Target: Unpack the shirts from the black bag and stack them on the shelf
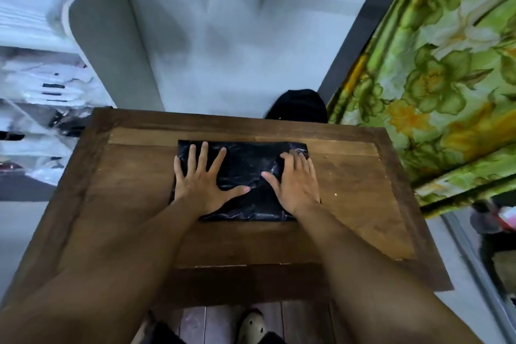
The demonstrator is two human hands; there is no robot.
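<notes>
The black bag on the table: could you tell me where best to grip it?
Probably pinch the far right corner of the black bag, from above on the right: the plastic there looks crumpled; the rest lies flat on the table under the left hand and right hand.

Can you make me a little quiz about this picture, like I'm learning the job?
1. True or false: the left hand rests on the black bag with its fingers spread.
2. Pick one. What is the black bag lying on? A) a wooden table B) the floor C) a chair
3. Fill in the gap: the flowered cloth to the right of the wooden table is mostly ____.

Key: 1 true; 2 A; 3 green.
</notes>
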